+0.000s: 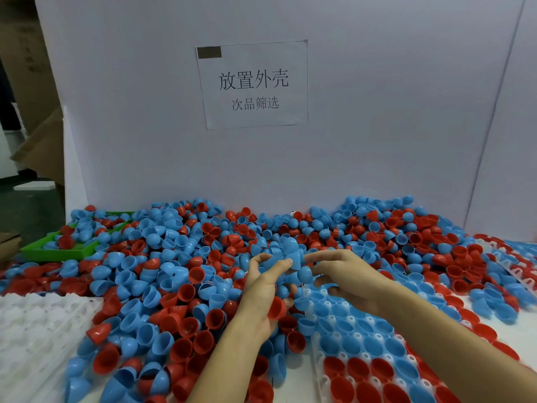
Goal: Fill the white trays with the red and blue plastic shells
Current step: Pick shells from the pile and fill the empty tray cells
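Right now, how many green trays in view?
1. The green tray sits at the far left of the table, partly buried by the shell pile. More could be hidden under the shells.

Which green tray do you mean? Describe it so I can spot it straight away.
Start at the paper sign on the white back wall, then drop to the pile of shells and go to its far-left edge. The green tray lies there, half buried: the only green thing among red, blue and white.

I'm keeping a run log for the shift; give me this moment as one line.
left hand: holds blue shells | right hand: pinches blue shell | white tray: partly filled | pile: large
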A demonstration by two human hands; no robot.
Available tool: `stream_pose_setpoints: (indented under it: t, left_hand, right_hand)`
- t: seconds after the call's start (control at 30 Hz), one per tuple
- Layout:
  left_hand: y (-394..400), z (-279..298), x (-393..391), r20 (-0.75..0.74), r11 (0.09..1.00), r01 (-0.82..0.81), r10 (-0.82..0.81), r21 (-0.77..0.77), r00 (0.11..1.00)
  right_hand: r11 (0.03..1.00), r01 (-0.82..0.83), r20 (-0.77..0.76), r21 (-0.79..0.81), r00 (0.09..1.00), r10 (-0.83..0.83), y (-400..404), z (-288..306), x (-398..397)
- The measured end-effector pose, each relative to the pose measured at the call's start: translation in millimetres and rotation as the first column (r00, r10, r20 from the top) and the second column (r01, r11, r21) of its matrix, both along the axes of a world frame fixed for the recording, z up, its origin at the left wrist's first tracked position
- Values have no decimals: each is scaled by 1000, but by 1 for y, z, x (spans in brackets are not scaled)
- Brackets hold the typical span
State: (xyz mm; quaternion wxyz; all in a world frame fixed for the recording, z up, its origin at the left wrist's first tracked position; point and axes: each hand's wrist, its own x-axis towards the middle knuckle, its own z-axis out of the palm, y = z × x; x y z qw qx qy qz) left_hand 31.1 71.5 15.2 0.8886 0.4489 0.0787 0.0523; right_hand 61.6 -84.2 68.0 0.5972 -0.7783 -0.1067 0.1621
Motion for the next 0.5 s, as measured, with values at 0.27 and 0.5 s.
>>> stream_pose_setpoints:
  t: [0.27, 0.5]
  left_hand:
    - [-1, 1, -3, 38, 998, 26, -28, 55, 999]
    - [-2, 2, -3, 57, 1000, 21, -21, 5, 998]
  right_hand:
    - [994, 14, -138, 111, 990, 2, -6, -5, 7]
    - [954, 120, -199, 276, 978, -66, -21, -15, 15]
